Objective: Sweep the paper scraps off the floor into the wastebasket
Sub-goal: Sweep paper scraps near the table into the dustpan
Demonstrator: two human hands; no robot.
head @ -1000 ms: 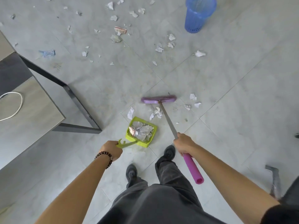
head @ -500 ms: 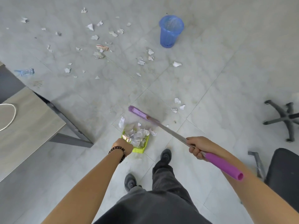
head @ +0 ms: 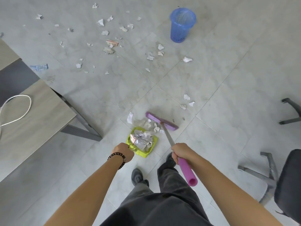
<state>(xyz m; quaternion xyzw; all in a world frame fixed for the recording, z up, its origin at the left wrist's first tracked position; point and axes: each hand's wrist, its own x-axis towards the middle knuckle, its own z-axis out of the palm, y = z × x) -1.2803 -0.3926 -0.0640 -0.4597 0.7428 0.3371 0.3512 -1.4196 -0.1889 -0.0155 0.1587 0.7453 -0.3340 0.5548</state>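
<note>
My left hand (head: 123,152) grips green dustpan (head: 145,152) handle, right hand (head: 181,151) wraps broom (head: 168,137) shaft. Loose paper scraps (head: 156,128) at pan lip, more scattered toward blue wastebasket (head: 182,24) — feather-light, crumpled, likely to skitter — short low strokes, hold pan level.

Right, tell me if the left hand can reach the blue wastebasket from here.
Probably not. The left hand grips the green dustpan near the shoes, while the blue wastebasket stands well across the floor. Only loose scraps lie between, so a few steps should do.
</note>
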